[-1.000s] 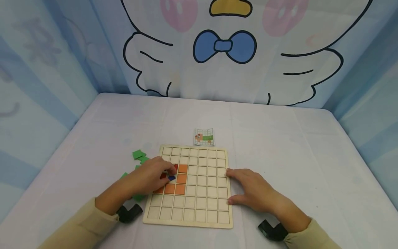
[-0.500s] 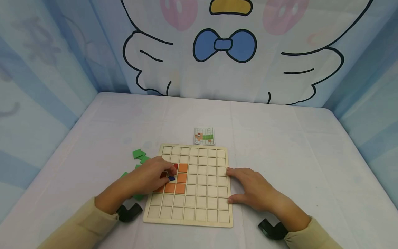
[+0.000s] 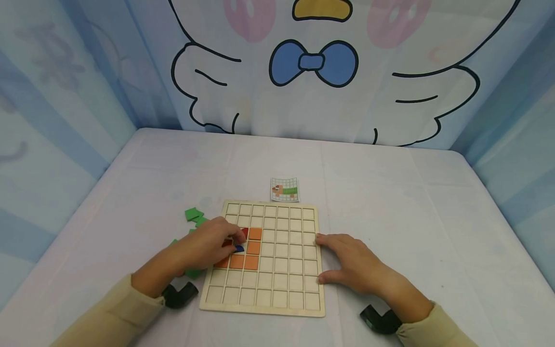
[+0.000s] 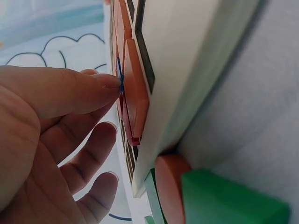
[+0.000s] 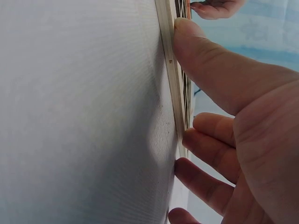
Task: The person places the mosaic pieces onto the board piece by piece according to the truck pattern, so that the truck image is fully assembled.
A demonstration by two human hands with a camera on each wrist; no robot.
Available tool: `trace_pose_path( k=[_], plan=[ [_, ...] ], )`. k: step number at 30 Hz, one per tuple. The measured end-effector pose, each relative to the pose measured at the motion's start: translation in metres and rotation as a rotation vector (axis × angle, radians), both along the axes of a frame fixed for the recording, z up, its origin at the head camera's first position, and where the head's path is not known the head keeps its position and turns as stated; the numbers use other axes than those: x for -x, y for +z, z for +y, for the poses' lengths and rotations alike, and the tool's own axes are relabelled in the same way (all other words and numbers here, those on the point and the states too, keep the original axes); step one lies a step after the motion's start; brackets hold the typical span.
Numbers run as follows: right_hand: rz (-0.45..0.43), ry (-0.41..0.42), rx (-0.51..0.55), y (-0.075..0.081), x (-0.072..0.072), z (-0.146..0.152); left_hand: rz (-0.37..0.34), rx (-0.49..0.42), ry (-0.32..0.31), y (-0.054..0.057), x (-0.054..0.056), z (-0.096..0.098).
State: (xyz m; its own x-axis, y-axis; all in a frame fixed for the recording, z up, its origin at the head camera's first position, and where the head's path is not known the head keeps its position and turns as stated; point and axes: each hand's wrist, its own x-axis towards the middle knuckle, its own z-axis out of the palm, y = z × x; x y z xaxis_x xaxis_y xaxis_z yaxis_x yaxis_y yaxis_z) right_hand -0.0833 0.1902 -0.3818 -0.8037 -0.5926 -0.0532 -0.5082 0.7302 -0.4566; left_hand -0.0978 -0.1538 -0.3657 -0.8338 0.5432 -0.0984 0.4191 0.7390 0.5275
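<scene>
A wooden grid board (image 3: 282, 283) lies on the table with orange tiles (image 3: 251, 263) set in some left-hand squares. A bit of a red tile (image 3: 244, 233) shows beside my left hand (image 3: 207, 245). Between thumb and index finger that hand pinches a small blue tile (image 3: 239, 248), low over a square ringed by the orange ones. In the left wrist view only a thin edge of the blue tile (image 4: 120, 74) shows past the thumb. My right hand (image 3: 355, 262) rests its thumb and fingertips, spread apart, against the board's right edge.
Loose green tiles (image 3: 192, 215) lie left of the board, partly hidden by the left forearm. An orange tile (image 4: 170, 186) lies among them in the left wrist view. Behind the board is a small picture card (image 3: 284, 190). A printed curtain (image 3: 277, 111) hangs beyond the table.
The blue tile has tilted slightly between the left fingertips. Otherwise both hands and the board stay in place.
</scene>
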Motion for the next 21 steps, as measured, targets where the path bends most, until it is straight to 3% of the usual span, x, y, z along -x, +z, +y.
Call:
trace_pose_path(
  k=[14,21],
  plan=[
    [0.022,0.012,0.005,-0.0015,-0.0003,0.0000,-0.009,0.005,0.018,-0.0008,-0.0001,0.0014],
    [0.023,0.008,0.000,-0.0014,-0.0002,0.0003,0.036,0.011,0.004,-0.0030,0.0018,0.0029]
  ],
)
